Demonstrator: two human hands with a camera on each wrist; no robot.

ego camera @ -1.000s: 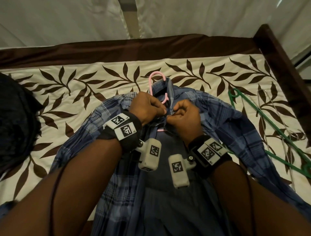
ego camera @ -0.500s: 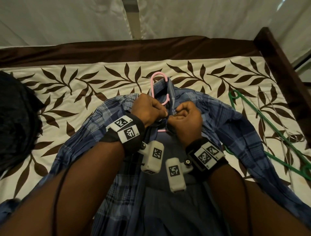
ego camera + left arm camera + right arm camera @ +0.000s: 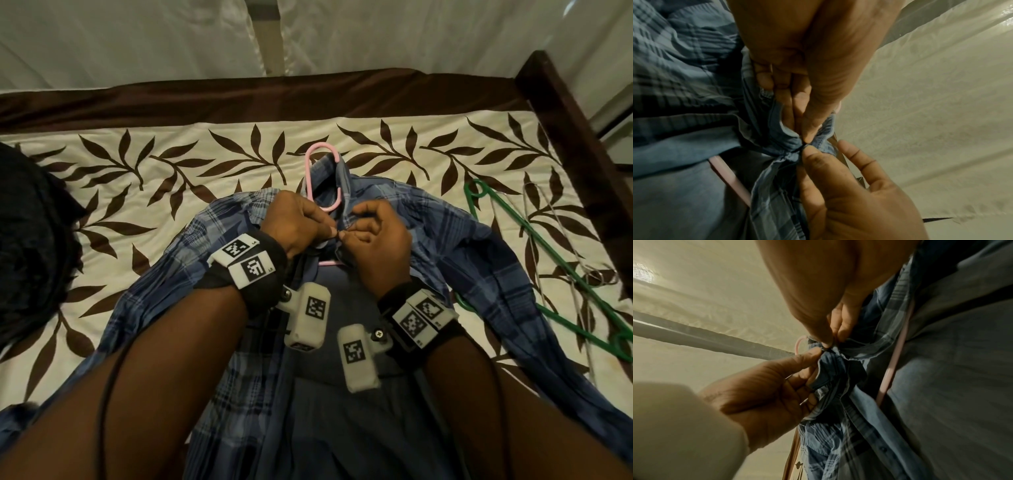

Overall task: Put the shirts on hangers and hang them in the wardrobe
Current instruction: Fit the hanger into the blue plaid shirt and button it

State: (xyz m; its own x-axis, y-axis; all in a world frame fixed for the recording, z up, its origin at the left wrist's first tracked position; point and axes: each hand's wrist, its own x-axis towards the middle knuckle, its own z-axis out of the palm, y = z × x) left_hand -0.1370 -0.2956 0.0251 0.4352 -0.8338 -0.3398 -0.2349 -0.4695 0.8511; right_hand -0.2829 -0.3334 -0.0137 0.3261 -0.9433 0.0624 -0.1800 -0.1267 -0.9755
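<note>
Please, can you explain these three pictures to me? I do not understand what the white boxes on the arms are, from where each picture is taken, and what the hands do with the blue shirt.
No machine here: a person's two bare hands. The white boxes are small cameras strapped to the wrists. The wide picture comes from a head camera looking down; the other two look along each hand. On the bed lies a blue checked shirt with a pink hanger inside its collar. The left hand and right hand pinch the shirt's two front edges together below the collar, probably fastening a button. A green hanger lies spare to the right.
</note>
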